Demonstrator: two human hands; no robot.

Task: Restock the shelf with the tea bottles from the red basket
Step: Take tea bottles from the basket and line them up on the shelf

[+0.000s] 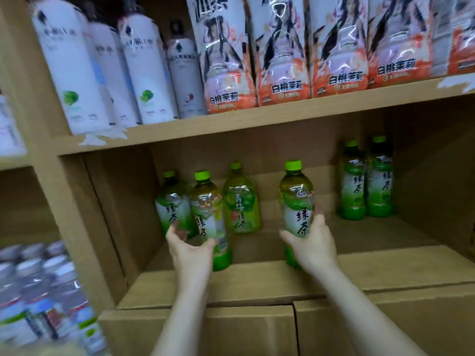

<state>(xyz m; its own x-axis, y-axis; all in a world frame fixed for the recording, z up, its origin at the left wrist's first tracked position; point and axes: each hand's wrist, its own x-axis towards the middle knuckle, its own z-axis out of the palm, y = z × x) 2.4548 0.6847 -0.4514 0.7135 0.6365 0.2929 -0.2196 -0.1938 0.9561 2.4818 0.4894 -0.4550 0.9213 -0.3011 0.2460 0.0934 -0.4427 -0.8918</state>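
While left hand (pixel 191 249) grips tea bottle (pixel 208 214), right hand (pixel 312 244) fingers (pixel 320 221) wrap second bottle (pixel 297 196).

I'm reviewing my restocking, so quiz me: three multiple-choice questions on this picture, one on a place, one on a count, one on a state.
1. Where are the orange-labelled bottles? A) on the shelf above the green-capped bottles; B) below them; C) on the floor.
2. How many green-capped bottles are in the lower compartment? A) three; B) six; C) nine.
3. What is the right hand doing? A) hanging idle; B) pushing a box; C) gripping a tea bottle.
Answers: 1 A, they line that shelf; 2 B, six green caps show; 3 C, its fingers curl round the bottle.
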